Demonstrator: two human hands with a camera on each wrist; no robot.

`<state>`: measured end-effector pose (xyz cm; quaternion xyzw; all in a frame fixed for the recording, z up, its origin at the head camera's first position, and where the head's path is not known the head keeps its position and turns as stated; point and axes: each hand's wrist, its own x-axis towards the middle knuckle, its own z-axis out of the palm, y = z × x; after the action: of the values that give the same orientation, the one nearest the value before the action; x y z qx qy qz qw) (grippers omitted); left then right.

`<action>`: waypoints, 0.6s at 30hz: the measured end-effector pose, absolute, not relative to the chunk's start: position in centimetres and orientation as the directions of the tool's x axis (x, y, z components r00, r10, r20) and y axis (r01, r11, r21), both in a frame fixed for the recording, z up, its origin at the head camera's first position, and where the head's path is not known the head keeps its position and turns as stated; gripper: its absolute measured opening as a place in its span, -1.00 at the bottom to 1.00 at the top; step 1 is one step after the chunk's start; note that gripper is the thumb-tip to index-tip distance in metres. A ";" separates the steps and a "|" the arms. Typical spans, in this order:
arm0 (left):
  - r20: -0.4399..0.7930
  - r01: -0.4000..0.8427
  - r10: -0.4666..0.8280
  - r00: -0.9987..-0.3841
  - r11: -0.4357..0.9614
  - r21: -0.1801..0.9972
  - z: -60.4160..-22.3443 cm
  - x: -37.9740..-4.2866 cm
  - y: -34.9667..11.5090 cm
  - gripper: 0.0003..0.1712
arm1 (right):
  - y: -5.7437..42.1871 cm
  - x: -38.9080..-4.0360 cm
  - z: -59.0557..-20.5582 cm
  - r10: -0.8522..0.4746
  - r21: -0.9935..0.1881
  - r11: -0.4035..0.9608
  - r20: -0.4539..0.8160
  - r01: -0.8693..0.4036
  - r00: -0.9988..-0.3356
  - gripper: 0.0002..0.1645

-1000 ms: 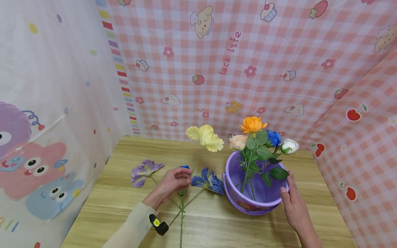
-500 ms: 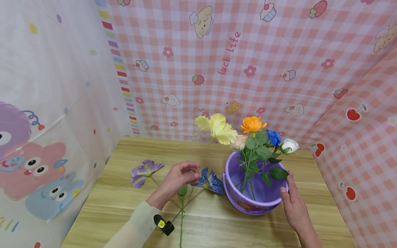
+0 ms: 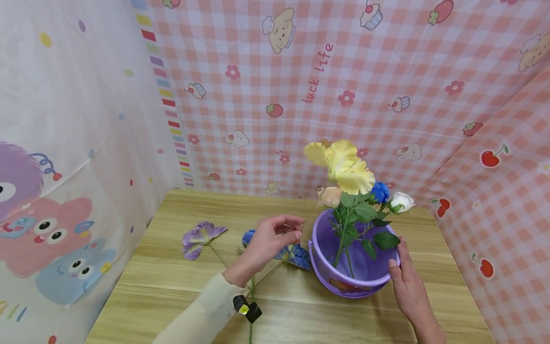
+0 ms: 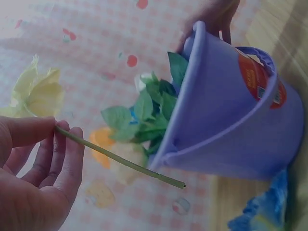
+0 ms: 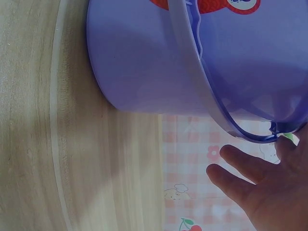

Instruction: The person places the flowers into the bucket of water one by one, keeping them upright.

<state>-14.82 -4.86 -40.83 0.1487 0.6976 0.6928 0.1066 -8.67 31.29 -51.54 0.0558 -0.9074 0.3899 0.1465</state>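
My left hand (image 3: 270,241) pinches the green stem (image 4: 125,161) of an artificial yellow flower (image 3: 343,167) between thumb and fingers. The bloom is up above the purple bucket (image 3: 326,274), and the stem's cut end points toward the rim from outside in the left wrist view. With my right hand (image 3: 410,291) I hold the bucket's right rim, thumb on the near side. Inside stand a peach rose (image 3: 330,196), a blue rose (image 3: 380,192) and a white rose (image 3: 402,202) with green leaves. An orange rose (image 4: 102,147) is covered by the yellow bloom in the head view.
On the wooden table (image 3: 172,296) left of the bucket lie a purple flower (image 3: 202,236), a ruffled blue flower (image 3: 298,258) and another blue bloom (image 3: 248,236), their stems crossing under my left arm. Pink checked cloth (image 3: 258,134) hangs behind the table.
My left hand has moved right toward the bucket, carrying the yellow flower up and to the right until it overlaps the orange rose. My right hand and the bucket stay put.
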 end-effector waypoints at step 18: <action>0.163 0.195 0.411 -0.897 0.037 0.980 -37.5 -15.8 1.1 -0.68 | 31.3 -8.7 -51.6 0.016 -0.699 0.683 0.306 -0.213 -0.952 -0.24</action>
<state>-15.80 1.10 -37.47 0.2116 0.7154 0.6609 0.0816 -8.69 31.30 -51.58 0.0545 -0.9057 0.3944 0.1454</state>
